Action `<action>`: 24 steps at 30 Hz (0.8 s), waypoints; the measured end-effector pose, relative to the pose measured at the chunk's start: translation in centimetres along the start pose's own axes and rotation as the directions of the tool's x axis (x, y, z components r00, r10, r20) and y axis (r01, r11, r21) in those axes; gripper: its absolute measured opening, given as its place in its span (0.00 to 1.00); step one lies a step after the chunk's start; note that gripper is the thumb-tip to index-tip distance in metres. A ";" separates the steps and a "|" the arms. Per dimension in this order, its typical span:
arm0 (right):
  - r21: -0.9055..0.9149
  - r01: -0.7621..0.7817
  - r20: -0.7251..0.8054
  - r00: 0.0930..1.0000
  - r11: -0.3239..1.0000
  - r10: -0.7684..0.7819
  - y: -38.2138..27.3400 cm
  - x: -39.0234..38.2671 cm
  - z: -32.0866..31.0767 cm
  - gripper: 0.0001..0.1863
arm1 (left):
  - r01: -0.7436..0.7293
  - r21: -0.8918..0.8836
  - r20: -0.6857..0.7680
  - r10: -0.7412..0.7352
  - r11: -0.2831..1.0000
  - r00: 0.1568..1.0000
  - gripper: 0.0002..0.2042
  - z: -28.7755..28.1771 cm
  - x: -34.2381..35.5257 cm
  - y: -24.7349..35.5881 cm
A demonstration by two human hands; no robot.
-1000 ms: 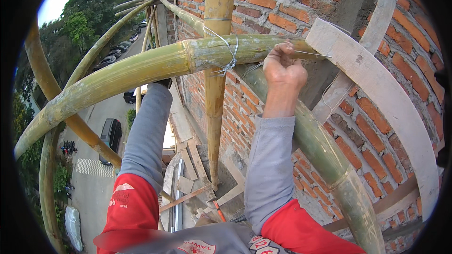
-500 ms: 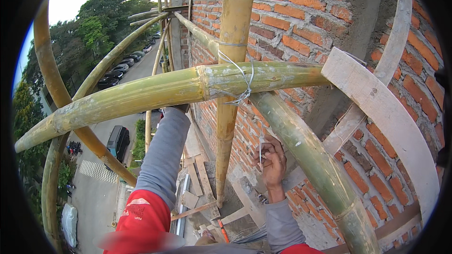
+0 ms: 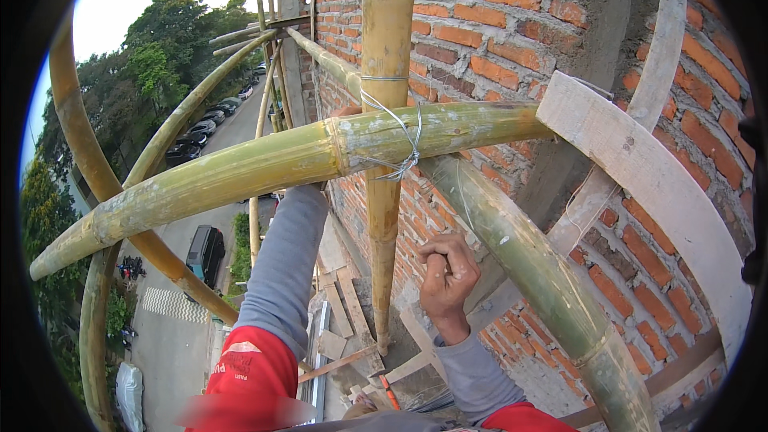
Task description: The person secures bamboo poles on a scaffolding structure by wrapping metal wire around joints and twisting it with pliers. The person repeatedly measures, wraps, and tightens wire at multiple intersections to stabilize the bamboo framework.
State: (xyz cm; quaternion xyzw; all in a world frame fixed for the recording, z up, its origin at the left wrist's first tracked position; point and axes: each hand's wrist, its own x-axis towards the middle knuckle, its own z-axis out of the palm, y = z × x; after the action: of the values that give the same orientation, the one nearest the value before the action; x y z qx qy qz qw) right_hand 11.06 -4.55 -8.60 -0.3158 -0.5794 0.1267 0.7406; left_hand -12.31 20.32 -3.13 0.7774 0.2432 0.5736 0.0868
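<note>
A thick greenish bamboo pole [image 3: 264,162] crosses in front of me. Silver tie wire [image 3: 410,144] binds it to an upright yellow bamboo pole [image 3: 389,32]. My left arm reaches behind the crossing pole; only a sliver of my left hand [image 3: 346,111] shows over its top edge, and its fingers are hidden. Below the lashing, my right hand [image 3: 450,276] is closed with curled fingers, apart from the poles. Whatever it may hold cannot be made out. A thin wire strand [image 3: 464,200] shows just above it, against a slanting green bamboo pole [image 3: 524,244].
A brick wall [image 3: 488,24] rises close on the right, with a pale curved-looking board [image 3: 640,168] before it. More bamboo poles [image 3: 88,136] stand at left. Far below lie a street with a dark car [image 3: 206,252], wood planks [image 3: 352,308] and an orange-handled tool [image 3: 390,392].
My right hand has turned and curled tighter; the wire strand seen between its fingers earlier no longer shows there. A sliver of my left hand now shows above the crossing pole.
</note>
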 end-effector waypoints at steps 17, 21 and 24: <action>0.852 -0.112 0.447 0.667 0.512 -0.597 8.4 19.0 -7.0 0.42 | 0.085 0.067 0.057 -0.088 0.994 0.994 0.22 0.3 2.9 4.2; 0.780 -0.040 0.536 0.557 0.625 -0.634 7.5 20.9 -6.6 0.59 | 0.172 0.165 0.180 -0.201 0.971 0.963 0.22 0.2 3.5 5.2; 0.731 -0.104 0.624 0.503 0.675 -0.598 6.3 21.2 -5.8 0.66 | 0.234 0.262 0.283 -0.306 0.936 0.909 0.22 -0.1 4.5 5.5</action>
State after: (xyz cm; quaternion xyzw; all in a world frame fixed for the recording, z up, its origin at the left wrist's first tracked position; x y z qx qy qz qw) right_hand 23.89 10.23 3.27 0.1787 -0.8069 0.3467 0.4436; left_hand -9.91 17.74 3.02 0.8232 0.3941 0.3918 0.1165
